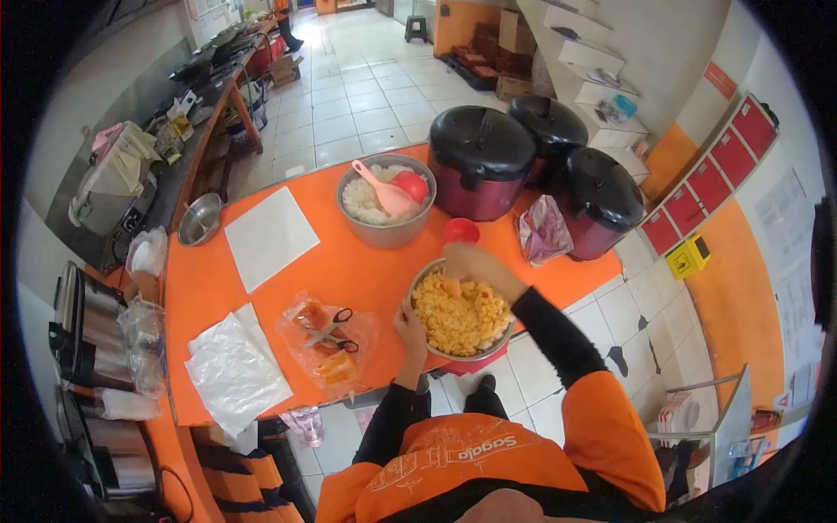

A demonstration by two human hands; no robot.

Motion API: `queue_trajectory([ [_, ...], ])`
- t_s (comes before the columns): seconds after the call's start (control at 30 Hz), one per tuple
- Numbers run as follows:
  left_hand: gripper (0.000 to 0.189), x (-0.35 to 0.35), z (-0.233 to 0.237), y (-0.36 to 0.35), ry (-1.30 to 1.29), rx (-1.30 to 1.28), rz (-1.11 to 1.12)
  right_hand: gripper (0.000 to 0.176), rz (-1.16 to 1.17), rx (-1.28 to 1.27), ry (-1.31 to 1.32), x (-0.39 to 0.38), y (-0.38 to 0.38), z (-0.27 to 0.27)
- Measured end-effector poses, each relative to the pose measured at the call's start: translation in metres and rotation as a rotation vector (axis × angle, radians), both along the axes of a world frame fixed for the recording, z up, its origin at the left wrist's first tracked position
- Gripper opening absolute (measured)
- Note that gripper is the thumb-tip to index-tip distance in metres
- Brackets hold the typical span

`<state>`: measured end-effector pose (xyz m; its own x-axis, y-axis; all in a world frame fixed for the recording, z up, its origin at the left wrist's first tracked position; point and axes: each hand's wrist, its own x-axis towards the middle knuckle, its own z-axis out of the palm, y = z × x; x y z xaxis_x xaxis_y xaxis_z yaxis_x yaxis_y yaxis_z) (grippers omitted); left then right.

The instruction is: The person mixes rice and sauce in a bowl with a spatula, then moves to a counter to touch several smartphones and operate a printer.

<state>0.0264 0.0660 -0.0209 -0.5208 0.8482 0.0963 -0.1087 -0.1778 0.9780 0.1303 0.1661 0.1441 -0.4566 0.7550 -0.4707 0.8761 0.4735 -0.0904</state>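
A metal bowl (pixel 413 342) full of yellow-orange seasoned rice (pixel 458 318) is at the table's front edge. My left hand (pixel 410 331) grips the bowl's left rim, thumb up at the edge. Over the far side of the rice, my right hand (pixel 466 264) is closed, with a pale orange piece showing below it; I cannot tell what it holds. Just behind that hand sits a small red bowl (pixel 461 230). Further back, a grey pot (pixel 392 234) of white rice (pixel 359 197) carries a pink rice paddle (pixel 388 188) and a red scoop (pixel 410 184).
Black-lidded rice cookers (pixel 482 157) stand at the back right beside a crumpled plastic packet (pixel 544 229). Scissors (pixel 328 330) lie on plastic bags left of the bowl. White paper (pixel 272 237), plastic sheets (pixel 235 366) and a steel bowl (pixel 200 220) occupy the left side.
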Motion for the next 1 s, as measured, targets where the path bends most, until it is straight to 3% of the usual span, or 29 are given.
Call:
queue_trajectory([
  [0.07,0.041,-0.001,-0.012,0.007,-0.005,0.022,0.015,0.021,-0.213,0.171,0.101,-0.012,-0.001,-0.055],
  [0.27,0.042,-0.003,-0.017,0.008,0.024,-0.063,-0.004,0.019,0.151,0.046,-0.075,0.001,0.000,0.030],
  [0.37,0.042,-0.002,-0.017,0.014,0.052,0.009,0.039,0.014,-0.006,0.118,0.035,0.000,0.002,-0.059],
  [0.43,0.041,0.001,-0.021,-0.004,0.064,0.043,0.063,0.014,0.085,-0.026,0.014,0.008,0.041,-0.095],
  [0.5,0.041,0.001,-0.008,0.007,0.030,0.106,0.047,0.015,0.171,-0.123,-0.006,0.009,0.052,-0.067],
  [0.57,0.040,0.000,-0.016,0.009,-0.002,0.028,0.025,0.016,-0.106,0.010,0.087,0.004,0.008,0.009],
  [0.6,0.040,-0.001,-0.021,0.005,-0.023,-0.057,-0.007,0.016,-0.102,0.002,0.084,0.008,-0.001,-0.022],
  [0.67,0.040,-0.003,-0.018,0.000,0.033,-0.058,0.008,0.017,0.124,0.672,0.544,0.020,-0.014,-0.097],
  [0.7,0.039,-0.002,-0.014,0.004,0.082,-0.045,0.031,0.017,0.134,0.680,0.544,0.022,-0.008,-0.087],
  [0.77,0.039,-0.003,-0.015,-0.003,0.059,-0.053,0.011,0.016,0.171,0.300,0.417,0.025,-0.010,-0.055],
  [0.8,0.039,-0.004,-0.012,0.002,0.036,-0.037,-0.013,0.016,0.171,0.304,0.419,0.021,-0.003,-0.032],
  [0.87,0.039,0.000,0.001,0.003,0.045,-0.002,0.029,0.033,0.079,-0.059,-0.022,0.012,0.010,0.004],
  [1.0,0.036,0.000,0.011,-0.001,0.046,-0.034,0.028,0.033,0.060,0.149,0.076,0.010,-0.007,-0.061],
])
